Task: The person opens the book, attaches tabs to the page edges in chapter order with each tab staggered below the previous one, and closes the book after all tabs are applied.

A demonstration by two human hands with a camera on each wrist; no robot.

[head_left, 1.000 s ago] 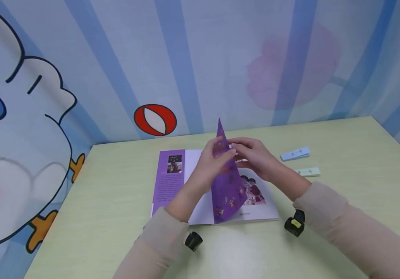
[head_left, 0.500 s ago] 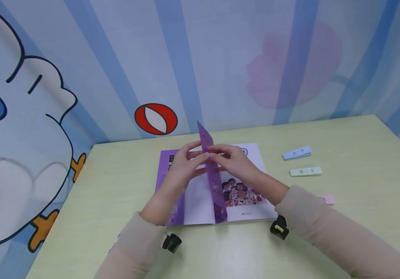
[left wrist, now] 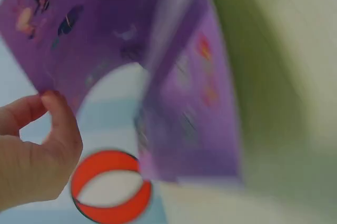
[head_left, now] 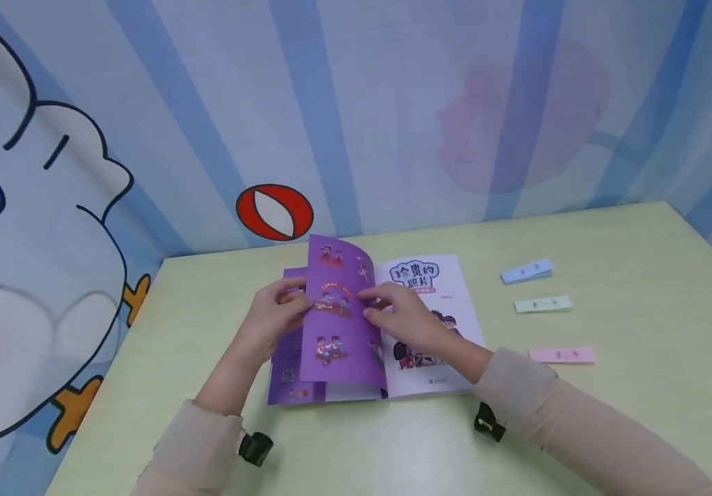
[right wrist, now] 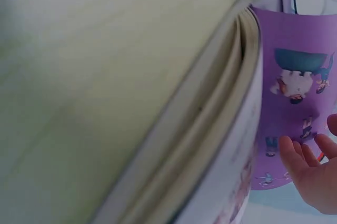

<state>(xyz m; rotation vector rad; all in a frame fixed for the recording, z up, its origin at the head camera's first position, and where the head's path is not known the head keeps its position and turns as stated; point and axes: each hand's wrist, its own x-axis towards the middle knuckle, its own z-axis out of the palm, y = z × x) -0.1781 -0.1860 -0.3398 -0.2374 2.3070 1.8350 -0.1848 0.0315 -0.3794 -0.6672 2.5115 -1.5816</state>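
An open book (head_left: 460, 303) lies on the table, its white title page with a group of cartoon children on the right. A purple endpaper page (head_left: 336, 324) printed with small children stands raised and curved over the left side. My left hand (head_left: 271, 318) pinches that page's outer edge between thumb and fingers, plain in the left wrist view, where the hand (left wrist: 45, 153) is at the page corner. My right hand (head_left: 410, 318) is over the title page, fingertips touching the purple page near its bend. In the right wrist view the right-hand fingers (right wrist: 296, 162) lie along the purple page, thumb apart.
Right of the book lie a blue paper strip (head_left: 526, 272), a pale green strip (head_left: 543, 304) and a pink strip (head_left: 562, 355), each with writing. Behind the table (head_left: 628, 275) stands a wall (head_left: 387, 124) with cartoon prints. A black wrist camera (head_left: 256, 448) hangs below the left cuff.
The purple page has swung from upright over to the left. Both hands have moved left with it, the right less far. The pink strip now shows fully beside the right sleeve.
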